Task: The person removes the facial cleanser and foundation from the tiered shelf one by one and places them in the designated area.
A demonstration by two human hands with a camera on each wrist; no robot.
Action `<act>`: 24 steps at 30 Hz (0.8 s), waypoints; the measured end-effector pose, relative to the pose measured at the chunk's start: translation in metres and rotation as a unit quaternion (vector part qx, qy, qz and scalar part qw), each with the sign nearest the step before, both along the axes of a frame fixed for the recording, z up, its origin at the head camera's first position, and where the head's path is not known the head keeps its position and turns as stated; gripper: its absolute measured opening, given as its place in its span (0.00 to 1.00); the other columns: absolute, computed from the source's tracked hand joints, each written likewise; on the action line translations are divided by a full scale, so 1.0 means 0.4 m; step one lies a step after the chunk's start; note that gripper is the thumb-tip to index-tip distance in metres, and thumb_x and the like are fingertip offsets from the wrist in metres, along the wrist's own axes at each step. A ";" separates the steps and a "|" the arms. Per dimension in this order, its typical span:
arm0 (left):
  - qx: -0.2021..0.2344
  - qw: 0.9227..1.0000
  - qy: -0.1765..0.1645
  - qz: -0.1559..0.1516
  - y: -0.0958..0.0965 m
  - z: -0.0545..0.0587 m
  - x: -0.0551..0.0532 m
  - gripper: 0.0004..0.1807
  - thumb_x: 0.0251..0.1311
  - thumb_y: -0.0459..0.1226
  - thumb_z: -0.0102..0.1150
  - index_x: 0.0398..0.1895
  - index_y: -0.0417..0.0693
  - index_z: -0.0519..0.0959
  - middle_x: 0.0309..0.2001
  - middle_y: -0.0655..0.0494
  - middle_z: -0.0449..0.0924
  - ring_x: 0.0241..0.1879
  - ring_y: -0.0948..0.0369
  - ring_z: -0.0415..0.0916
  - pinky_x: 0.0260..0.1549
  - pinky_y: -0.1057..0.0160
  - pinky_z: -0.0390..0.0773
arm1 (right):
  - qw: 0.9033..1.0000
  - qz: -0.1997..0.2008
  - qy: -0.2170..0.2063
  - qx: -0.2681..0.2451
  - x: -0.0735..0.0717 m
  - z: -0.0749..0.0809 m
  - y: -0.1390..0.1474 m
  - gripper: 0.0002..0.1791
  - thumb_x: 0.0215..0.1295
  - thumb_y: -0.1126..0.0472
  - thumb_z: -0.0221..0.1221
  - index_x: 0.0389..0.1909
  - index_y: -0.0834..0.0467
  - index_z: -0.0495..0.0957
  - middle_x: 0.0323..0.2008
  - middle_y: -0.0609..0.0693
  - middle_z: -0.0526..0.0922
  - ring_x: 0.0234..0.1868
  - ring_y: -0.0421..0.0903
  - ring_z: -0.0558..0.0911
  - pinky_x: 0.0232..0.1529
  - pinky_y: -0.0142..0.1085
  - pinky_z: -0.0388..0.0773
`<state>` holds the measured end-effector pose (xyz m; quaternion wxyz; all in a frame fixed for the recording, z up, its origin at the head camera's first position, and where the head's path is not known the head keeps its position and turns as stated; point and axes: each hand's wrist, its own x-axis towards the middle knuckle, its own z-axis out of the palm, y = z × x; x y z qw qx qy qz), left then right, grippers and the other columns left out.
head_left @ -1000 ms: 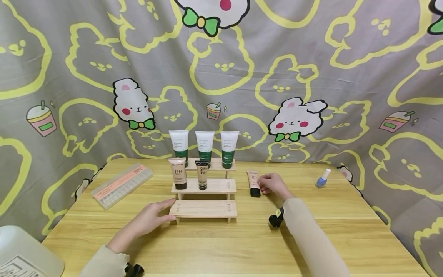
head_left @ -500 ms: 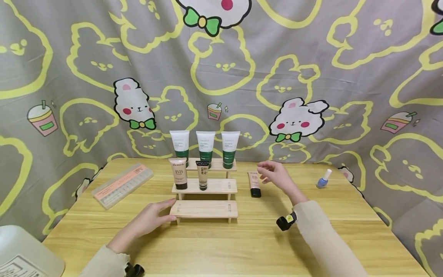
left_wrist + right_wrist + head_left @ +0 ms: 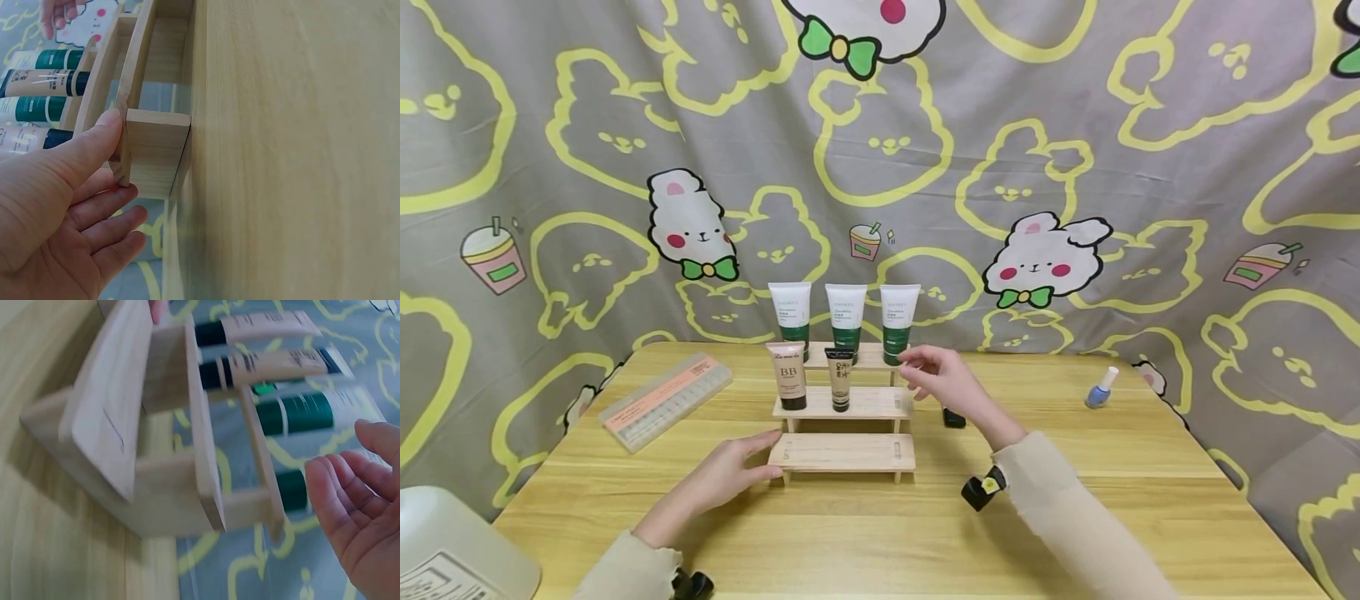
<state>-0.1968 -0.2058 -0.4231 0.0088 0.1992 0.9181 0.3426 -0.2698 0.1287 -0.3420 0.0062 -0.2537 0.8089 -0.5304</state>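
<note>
A three-step wooden display stand [image 3: 850, 452] stands on the table. My left hand [image 3: 722, 479] grips the left end of its lowest step, thumb at the front edge and fingers at the back corner. My right hand [image 3: 951, 385] holds nothing, fingers loosely bent, by the right ends of the upper steps. It is close to the rightmost white-and-green tube [image 3: 897, 321]. Two more such tubes share the top step. A beige BB cream tube [image 3: 788, 375] and a small black-capped tube [image 3: 840, 383] stand upright on the middle step. Another tube's black cap [image 3: 954, 417] shows beneath my right forearm.
A flat clear box [image 3: 666, 402] with an orange label lies at the left. Blue nail polish [image 3: 1100, 390] stands at the right. A white jug [image 3: 460, 546] fills the near left corner. A patterned curtain [image 3: 917, 225] hangs behind.
My right hand has left the beige tube lying on the table, lifted, and moved left to the stand's right end. My left hand stays on the lowest step.
</note>
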 end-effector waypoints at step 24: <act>0.007 1.000 0.003 -0.002 -0.002 -0.004 -0.003 0.34 0.55 0.46 0.62 0.60 0.32 0.68 0.60 0.37 0.66 0.58 0.42 0.64 0.57 0.46 0.63 | 0.999 0.015 -0.025 -0.029 0.061 0.012 -0.177 0.15 0.60 0.69 0.59 0.46 0.71 0.74 0.43 0.64 0.76 0.30 0.64 0.78 0.30 0.49 0.81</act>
